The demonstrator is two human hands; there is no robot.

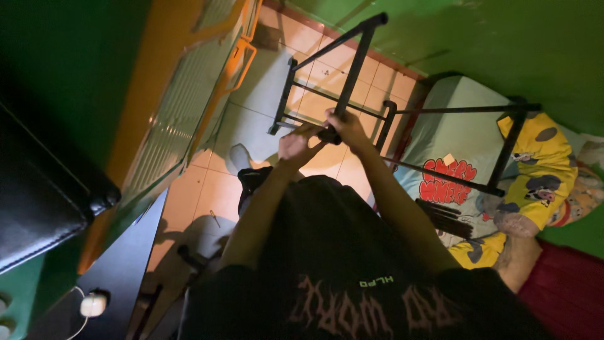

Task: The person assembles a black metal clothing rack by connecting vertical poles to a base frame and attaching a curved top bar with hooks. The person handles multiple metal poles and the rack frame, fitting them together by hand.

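So both hands meet mid-frame on the black metal frame [352, 69]: right hand [348, 129] wrapped around a tube, left hand [296, 146] closed beside it, over the tiled floor [207, 189], bed [453, 135] at right.

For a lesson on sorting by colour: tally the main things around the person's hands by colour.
Black: 2, the metal frame held by the left hand and right hand, and the padded seat.
Yellow: 1, the patterned pillow.
Pale green: 1, the mattress sheet.
Total: 4
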